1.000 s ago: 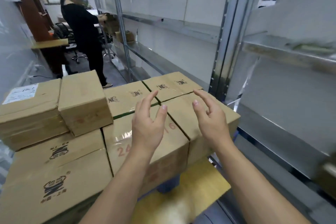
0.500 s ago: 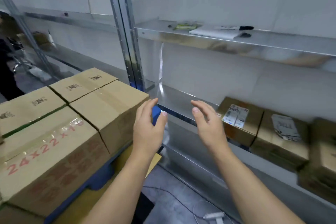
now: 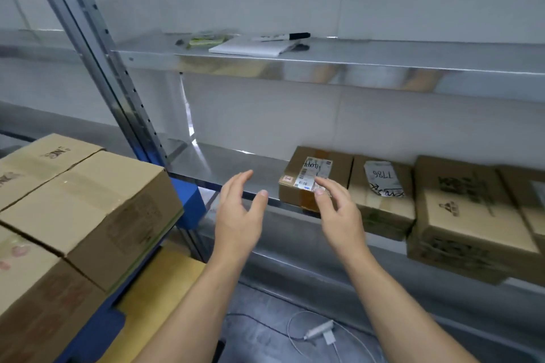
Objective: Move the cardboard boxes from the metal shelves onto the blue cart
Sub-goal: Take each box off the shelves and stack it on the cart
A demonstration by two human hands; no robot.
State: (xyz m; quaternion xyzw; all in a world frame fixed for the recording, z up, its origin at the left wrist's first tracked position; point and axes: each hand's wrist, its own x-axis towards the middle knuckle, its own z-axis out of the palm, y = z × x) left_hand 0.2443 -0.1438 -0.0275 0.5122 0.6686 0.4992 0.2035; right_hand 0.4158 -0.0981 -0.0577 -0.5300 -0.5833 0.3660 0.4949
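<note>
Both empty: left hand (image 3: 239, 215) and right hand (image 3: 339, 215), fingers spread, palms facing, before the shelf (image 3: 230, 165); spacing judged to suit clamping the end box (image 3: 330, 162) by its sides; right fingertips (image 3: 320, 191) overlap its label (image 3: 312, 171), contact unclear; other boxes (image 3: 383, 186) sit further right on the shelf; loaded cart (image 3: 188, 203) left of shelf.

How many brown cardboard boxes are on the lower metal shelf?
4, left to right: small brown cardboard box with shipping label, brown box with crumpled white label, large printed brown box, brown box cut by the right edge. More may be hidden beyond.
</note>
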